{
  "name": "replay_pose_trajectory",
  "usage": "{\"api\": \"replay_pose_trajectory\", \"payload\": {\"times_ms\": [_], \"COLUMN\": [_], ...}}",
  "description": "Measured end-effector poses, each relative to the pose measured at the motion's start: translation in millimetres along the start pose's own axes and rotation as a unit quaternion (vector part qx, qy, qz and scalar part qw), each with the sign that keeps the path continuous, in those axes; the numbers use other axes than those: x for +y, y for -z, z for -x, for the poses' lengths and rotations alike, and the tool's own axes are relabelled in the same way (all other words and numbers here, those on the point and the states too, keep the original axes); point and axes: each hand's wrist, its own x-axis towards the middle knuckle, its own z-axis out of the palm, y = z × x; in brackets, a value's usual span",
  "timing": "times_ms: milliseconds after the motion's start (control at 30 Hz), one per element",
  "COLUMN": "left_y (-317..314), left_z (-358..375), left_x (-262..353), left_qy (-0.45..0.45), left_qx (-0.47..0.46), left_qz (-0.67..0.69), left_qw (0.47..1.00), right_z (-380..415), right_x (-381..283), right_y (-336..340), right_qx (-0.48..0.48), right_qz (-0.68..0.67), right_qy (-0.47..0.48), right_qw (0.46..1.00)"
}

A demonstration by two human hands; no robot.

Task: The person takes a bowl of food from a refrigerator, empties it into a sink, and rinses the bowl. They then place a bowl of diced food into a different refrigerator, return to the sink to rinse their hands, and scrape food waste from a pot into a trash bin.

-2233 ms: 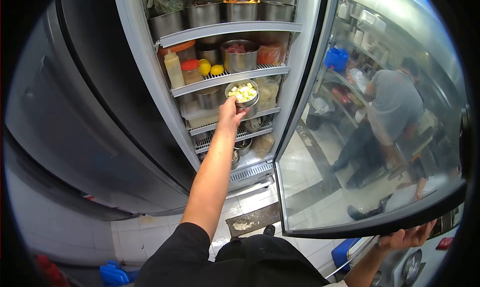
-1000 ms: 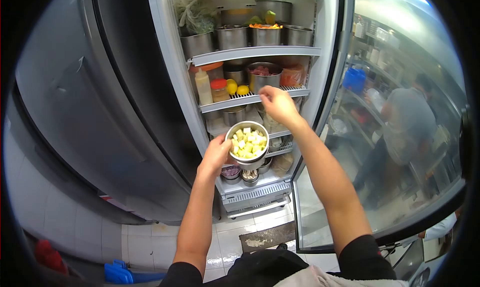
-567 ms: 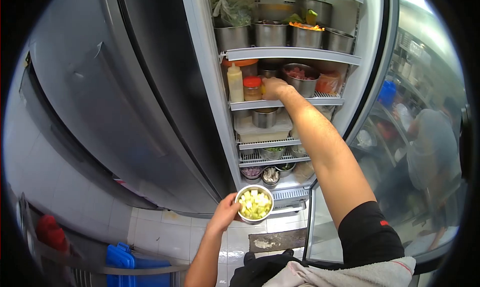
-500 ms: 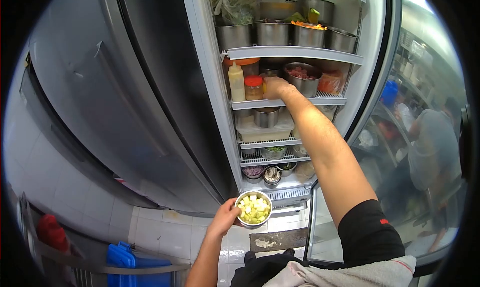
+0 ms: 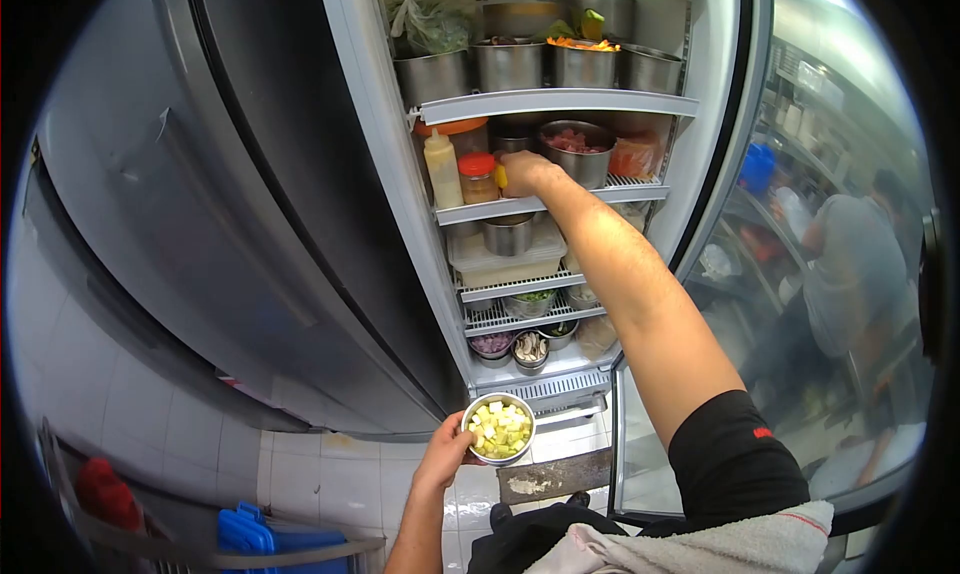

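Observation:
My left hand (image 5: 444,452) grips the side of a round steel bowl (image 5: 531,434) low in front of the fridge. Pale green and white diced pieces (image 5: 500,428), zucchini-like, fill the bowl. On the second fridge shelf, my right hand (image 5: 524,175) is closed beside a red-lidded jar (image 5: 479,180). A bit of something yellow (image 5: 502,178) shows at its fingers, but I cannot tell what it is. A squeeze bottle (image 5: 442,169) with pale sauce stands left of the jar. Just behind and right of this hand is a steel pot (image 5: 590,164) of raw meat.
The upper shelf (image 5: 560,104) carries several steel pots of vegetables. Lower shelves hold a lidded plastic box (image 5: 510,264) and small bowls, one with mushrooms (image 5: 530,348). The glass door (image 5: 800,304) stands open at right, reflecting a person. A blue bin (image 5: 250,534) sits lower left.
The view has shifted slightly, so the fridge sits further left. My right hand stays by the jar on the shelf, and my left hand still holds the bowl.

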Motion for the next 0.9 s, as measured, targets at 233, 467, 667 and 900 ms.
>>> {"api": "replay_pose_trajectory", "payload": {"times_ms": [233,467,667,900], "left_y": [-3,3,1,-3], "left_z": [3,0,-2,1], "left_x": [-6,-14,-13,-1], "left_qy": [-0.008,0.0,0.001,-0.006], "left_qx": [0.002,0.001,-0.004,-0.012], "left_qz": [0.004,0.008,0.015,0.011], "left_qw": [1.0,1.0,1.0,1.0], "right_z": [9,49,112,130], "right_x": [-12,-18,-27,-3], "right_y": [-4,3,21,152], "right_qx": [0.089,0.275,0.386,0.531], "right_qz": [-0.051,-0.054,-0.044,0.057], "right_qy": [-0.049,-0.029,0.034,0.062], "right_qw": [0.994,0.959,0.921,0.843]}}
